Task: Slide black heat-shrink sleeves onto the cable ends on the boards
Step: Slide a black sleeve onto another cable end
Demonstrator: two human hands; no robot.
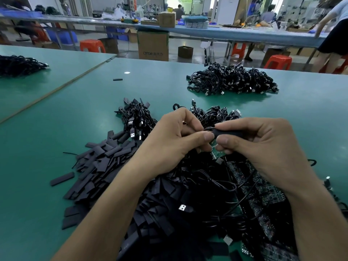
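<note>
From the head camera, my left grip and right grip meet just right of centre, held a little above the counter. The right grip pinches one black sleeve between thumb and forefinger, lying level with its open mouth facing 9 o'clock. I hold it that way so the mouth meets the wire head-on. The left grip is clenched on the thin cable right at that mouth, close to the end so the wire does not buckle as it feeds in. A small green board hangs just under my thumbs. I judge it belongs to this cable, but my fingers hide the joint.

I would say the sleeve is partly on and needs pushing toward the board.

The stock lies within easy reach. The sleeve pile spreads at 8 o'clock and the boards, tangled with their leads, at 5 o'clock. A cable bundle sits at 11 o'clock just beyond my left grip. A larger heap lies well apart at 1 o'clock, perhaps finished work set out of the way.
</note>
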